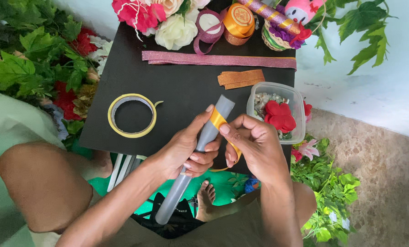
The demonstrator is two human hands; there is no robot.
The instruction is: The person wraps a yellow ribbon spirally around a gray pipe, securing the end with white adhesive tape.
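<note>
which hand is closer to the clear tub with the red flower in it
Right. The right hand sits just beside the clear plastic tub, next to its near-left corner, pinching orange ribbon. The left hand grips the grey tube farther left, with the tube between it and the tub.

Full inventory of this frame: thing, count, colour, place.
grey tube: 1, grey, held over the board's near edge
orange ribbon: 1 strip, orange, wrapped round the tube
black board: 1, black, centre
tape ring: 1, yellow, board left
glitter strip: 1, pink, board far side
orange ribbon roll: 1, orange, far edge
plastic tub: 1, clear, holding a red flower and small bits, board right
white flower: 1, cream, far edge
left hand: grips the tube
right hand: presses the ribbon onto the tube
</note>
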